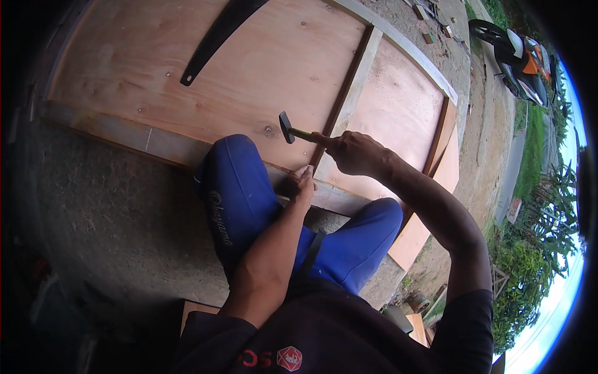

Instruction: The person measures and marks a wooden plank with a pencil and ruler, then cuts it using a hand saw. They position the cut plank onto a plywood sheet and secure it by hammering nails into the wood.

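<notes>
My right hand (356,153) is closed round the handle of a hammer (286,128), raised over a wooden frame backed with a plywood panel (243,100). The hammer's dark head points left, apart from the wood. My left hand (304,179) lies at the frame's near rail (339,201), beside the lower end of the crosspiece (353,87). Its fingers are pinched together; anything between them is too small to make out. A hand saw (215,47) with a dark blade rests on the plywood, farther off to the left.
My blue-trousered knees (240,168) bracket the near rail. A loose plywood piece (411,240) sticks out at the right. Wood offcuts (428,37) lie on the ground beyond the frame. A motorcycle (517,59) stands at the far right.
</notes>
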The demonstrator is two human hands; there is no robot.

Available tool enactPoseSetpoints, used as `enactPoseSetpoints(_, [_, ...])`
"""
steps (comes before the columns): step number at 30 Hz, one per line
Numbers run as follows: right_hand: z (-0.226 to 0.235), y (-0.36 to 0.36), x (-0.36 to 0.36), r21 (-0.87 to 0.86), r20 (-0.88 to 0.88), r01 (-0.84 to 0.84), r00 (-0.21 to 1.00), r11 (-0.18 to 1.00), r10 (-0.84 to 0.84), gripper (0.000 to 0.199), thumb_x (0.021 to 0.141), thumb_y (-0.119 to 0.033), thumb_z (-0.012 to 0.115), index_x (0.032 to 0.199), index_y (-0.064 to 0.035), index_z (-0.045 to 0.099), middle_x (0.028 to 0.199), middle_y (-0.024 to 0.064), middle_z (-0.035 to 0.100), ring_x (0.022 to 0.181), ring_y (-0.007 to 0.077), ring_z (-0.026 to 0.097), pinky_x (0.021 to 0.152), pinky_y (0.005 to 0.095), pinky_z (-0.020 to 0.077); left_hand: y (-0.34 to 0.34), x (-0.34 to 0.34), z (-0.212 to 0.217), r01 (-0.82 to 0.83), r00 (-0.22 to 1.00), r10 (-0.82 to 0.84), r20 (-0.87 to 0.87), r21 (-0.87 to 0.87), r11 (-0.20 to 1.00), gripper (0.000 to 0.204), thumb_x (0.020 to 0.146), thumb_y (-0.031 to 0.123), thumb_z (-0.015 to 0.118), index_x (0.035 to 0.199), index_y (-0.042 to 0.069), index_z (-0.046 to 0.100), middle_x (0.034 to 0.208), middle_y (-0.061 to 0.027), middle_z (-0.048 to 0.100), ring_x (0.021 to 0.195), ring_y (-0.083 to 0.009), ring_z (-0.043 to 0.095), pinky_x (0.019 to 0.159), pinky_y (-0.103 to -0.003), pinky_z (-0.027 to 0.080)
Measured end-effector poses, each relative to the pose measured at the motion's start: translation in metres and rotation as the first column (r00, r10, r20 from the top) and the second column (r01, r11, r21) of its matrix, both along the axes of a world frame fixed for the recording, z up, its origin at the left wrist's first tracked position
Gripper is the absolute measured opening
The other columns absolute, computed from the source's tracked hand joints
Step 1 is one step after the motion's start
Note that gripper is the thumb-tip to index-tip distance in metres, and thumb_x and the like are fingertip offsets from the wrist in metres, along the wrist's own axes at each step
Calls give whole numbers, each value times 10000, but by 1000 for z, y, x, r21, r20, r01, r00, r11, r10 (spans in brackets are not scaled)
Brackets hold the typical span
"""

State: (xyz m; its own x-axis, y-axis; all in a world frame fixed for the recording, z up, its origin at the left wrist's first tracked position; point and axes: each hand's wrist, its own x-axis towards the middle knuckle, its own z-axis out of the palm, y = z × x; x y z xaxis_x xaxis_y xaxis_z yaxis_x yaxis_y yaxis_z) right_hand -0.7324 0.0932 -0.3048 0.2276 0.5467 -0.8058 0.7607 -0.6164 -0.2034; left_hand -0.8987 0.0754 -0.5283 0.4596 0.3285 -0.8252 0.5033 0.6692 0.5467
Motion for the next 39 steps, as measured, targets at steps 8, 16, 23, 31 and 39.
enactPoseSetpoints(8, [-14, -19, 8, 84, -53, 24, 998, 996, -20, 576, 939, -98, 543, 1482, -255, 429, 890, 149, 701, 835, 317, 680, 686, 461, 526, 1, 2, -2, 19, 1000, -19, -2, 55, 998, 370, 993, 290, 567, 1112, -37, 690, 594, -36, 589, 438, -104, 518, 432, -281, 390])
enactPoseSetpoints(16, [-22, -48, 6, 127, -58, -23, 998, 992, 30, 578, 955, -103, 538, 1497, -256, 410, 876, 167, 702, 746, 332, 677, 671, 465, 538, -26, -10, -44, 360, 931, -343, -128, 488, 795, 436, 891, 276, 601, 1293, 117, 655, 1029, -216, 711, 943, -366, 699, 897, -410, 531])
enactPoseSetpoints(23, [-29, -74, 16, 372, -75, 112, 993, 922, -91, 515, 971, -112, 537, 1471, -154, 425, 860, 198, 693, 675, 360, 665, 653, 471, 540, -3, 5, 16, 540, 839, -471, -272, 527, 656, 448, 878, 233, 594, 1298, 86, 646, 1170, -223, 680, 1069, -366, 669, 973, -426, 509])
enactPoseSetpoints(31, [-33, -66, 21, 390, -81, 48, 997, 920, -18, 517, 958, -88, 530, 1464, -100, 428, 775, 202, 670, 693, 383, 662, 665, 482, 531, 1, 6, 24, 554, 831, -481, -278, 488, 675, 442, 896, 233, 598, 1303, 65, 637, 1190, -222, 673, 1076, -364, 670, 971, -429, 513])
enactPoseSetpoints(39, [-24, -55, 9, 219, -78, 33, 997, 975, -16, 540, 952, -78, 547, 1472, -157, 424, 845, 200, 699, 771, 367, 695, 680, 461, 554, 3, 4, 24, 561, 823, -492, -285, 550, 619, 408, 911, 218, 576, 1274, 43, 645, 1043, -246, 705, 926, -341, 715, 834, -416, 559])
